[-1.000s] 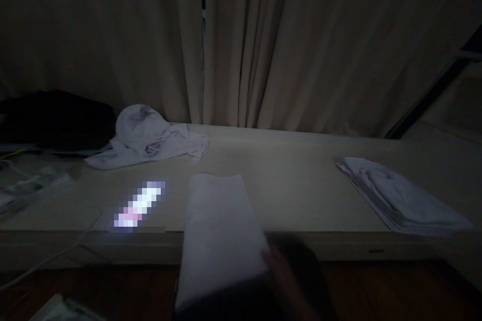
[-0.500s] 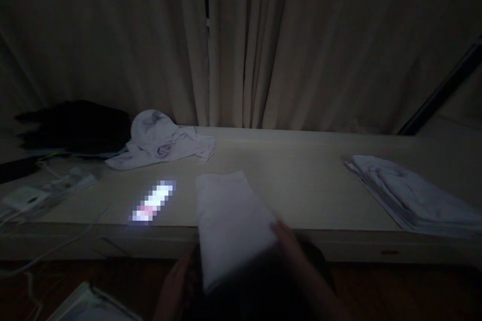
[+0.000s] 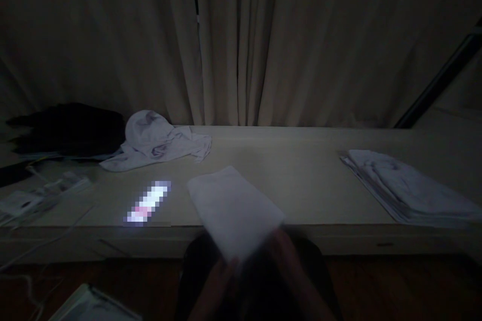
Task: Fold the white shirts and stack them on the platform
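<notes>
Holding a folded white cloth (image 3: 235, 210) by its near end, we keep our left hand (image 3: 218, 288) and right hand (image 3: 286, 271) closed on it, blurred and dim below the table (image 3: 301, 180) edge. Its far end lies tilted on the table. Left of the cloth glows a lit screen (image 3: 147, 202); beyond that sits a crumpled garment (image 3: 154, 140) beside a dark heap (image 3: 68, 128). Well right of the cloth rests a folded stack (image 3: 406, 188). Curtains (image 3: 241, 40) hang behind.

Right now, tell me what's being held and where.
Both hands, left hand and right hand, hold the folded white cloth by its near end.
</notes>
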